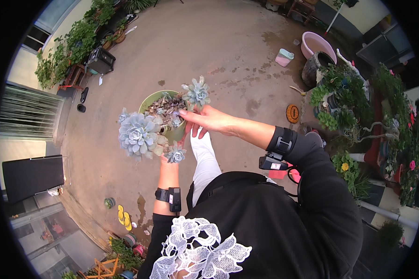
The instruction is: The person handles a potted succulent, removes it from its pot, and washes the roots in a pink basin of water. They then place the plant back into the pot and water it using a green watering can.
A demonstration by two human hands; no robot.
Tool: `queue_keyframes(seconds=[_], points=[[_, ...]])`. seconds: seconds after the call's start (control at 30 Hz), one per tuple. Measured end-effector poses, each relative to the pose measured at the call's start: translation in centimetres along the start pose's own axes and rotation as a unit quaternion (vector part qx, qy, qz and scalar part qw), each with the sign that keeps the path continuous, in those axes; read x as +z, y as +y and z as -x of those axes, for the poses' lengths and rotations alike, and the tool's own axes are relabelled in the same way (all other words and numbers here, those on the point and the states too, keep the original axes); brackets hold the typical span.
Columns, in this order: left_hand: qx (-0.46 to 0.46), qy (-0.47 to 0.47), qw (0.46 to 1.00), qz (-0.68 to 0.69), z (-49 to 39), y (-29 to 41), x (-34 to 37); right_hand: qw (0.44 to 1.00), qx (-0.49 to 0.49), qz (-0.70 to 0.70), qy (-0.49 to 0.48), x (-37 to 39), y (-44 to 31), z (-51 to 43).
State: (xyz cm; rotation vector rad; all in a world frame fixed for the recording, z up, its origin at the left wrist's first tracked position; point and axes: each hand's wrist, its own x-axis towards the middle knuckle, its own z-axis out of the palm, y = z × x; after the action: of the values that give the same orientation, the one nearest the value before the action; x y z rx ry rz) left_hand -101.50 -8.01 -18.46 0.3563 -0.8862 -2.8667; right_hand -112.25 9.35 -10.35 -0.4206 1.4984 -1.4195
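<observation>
A green plant pot [176, 136] with blue-grey succulents is held up in front of me. The biggest rosette [138, 134] hangs over its left rim, a smaller one [196, 92] stands at the upper right, and another [175, 153] hangs at the bottom. Dry leaves and soil [166, 106] show inside. My left hand [179, 141] supports the pot from below, mostly hidden by pot and plants. At the right rim is my right hand [209, 120], its thumb over the edge near the soil and its other fingers low along the outside. Both forearms wear black strapped devices.
Concrete ground surrounds me. Potted plants [345, 118] crowd the right side, with a dark urn [316, 68] and a pink tub [317, 45] beyond. A black case [101, 60] stands upper left. Yellow flip-flops [124, 218] and a small cactus-like pot [109, 203] lie lower left.
</observation>
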Motion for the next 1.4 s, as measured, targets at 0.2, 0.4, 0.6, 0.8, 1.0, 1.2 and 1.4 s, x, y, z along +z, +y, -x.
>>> queue_keyframes(seconds=[0.2,0.4,0.6,0.8,1.0,1.2,1.4], points=[[-0.199,-0.184,0.96,0.069,-24.0,-2.2,5.0,0.98,-0.033,-0.068,0.184,-16.3,-5.6,-6.8],[-0.361,-0.182,0.901,-0.159,-46.1,-10.0,12.5,0.891,0.0,-0.22,0.396,-34.6,-7.8,-7.8],[-0.332,-0.25,0.815,-0.404,-67.6,-22.4,24.3,0.794,-0.028,-0.278,0.539,-57.4,-5.6,-7.6],[-0.272,-0.202,0.74,-0.582,-86.9,-26.2,31.5,0.688,-0.004,-0.369,0.625,-79.7,-3.6,-7.0],[-0.202,-0.124,0.7,-0.674,-111.3,-30.2,36.3,0.588,0.042,-0.356,0.725,-101.3,1.4,-6.3],[-0.204,-0.304,0.628,-0.687,-134.5,-51.2,50.9,0.447,0.086,-0.436,0.776,-117.9,5.5,-6.2],[0.29,-0.566,0.327,-0.699,-146.8,-77.7,67.1,0.361,0.083,-0.505,0.779,-132.6,10.2,-4.4]])
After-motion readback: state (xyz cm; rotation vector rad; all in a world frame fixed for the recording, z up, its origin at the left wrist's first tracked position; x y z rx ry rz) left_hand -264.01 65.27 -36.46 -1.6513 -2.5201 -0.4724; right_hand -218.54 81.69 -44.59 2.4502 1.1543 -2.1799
